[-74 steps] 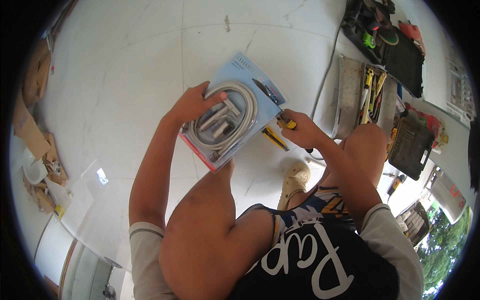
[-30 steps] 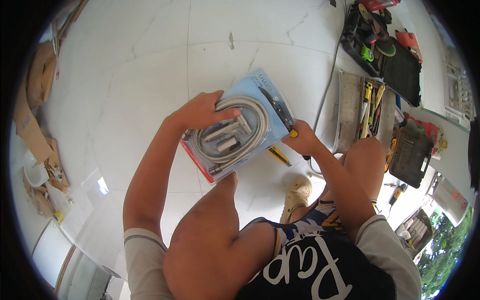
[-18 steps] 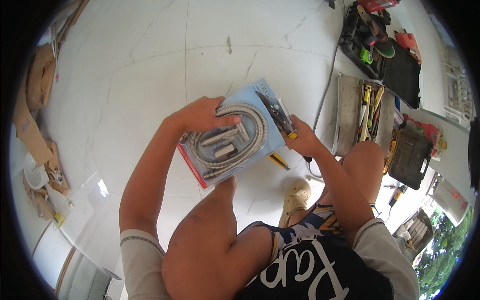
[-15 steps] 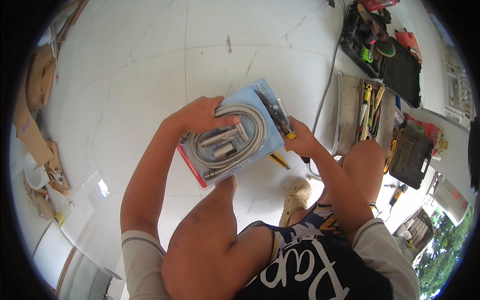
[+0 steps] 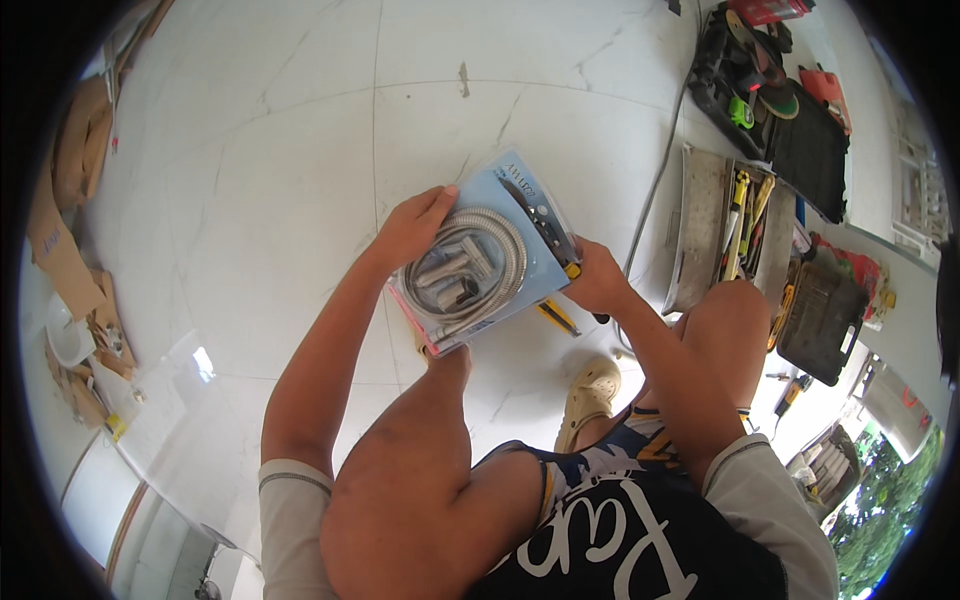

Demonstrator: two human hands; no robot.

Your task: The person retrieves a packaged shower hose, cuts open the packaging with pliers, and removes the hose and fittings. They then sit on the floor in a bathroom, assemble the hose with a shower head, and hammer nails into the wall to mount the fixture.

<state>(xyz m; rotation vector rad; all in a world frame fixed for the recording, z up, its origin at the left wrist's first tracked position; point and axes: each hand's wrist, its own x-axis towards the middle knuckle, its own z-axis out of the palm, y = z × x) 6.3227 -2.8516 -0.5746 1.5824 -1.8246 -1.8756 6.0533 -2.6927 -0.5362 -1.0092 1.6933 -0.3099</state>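
A clear blister pack with a light blue card sits tilted between my hands, above my bent leg. Inside it lie a coiled metal shower hose and some chrome fittings. My left hand is closed on the pack's upper left edge. At the right edge, my right hand is closed around snips with dark blades and yellow-and-black handles. Their blades lie along the pack's clear plastic rim; I cannot tell whether they cut through it. A yellow-and-black utility knife shows just below the pack.
To the right stand a metal toolbox full of hand tools, a black case with a grinder, and another dark case. A grey cable runs along the floor. Cardboard lies at the far left.
The pack has tilted and shifted slightly up. My left hand has moved its thumb off the pack's middle toward the upper left edge. The right hand and snips moved slightly left.
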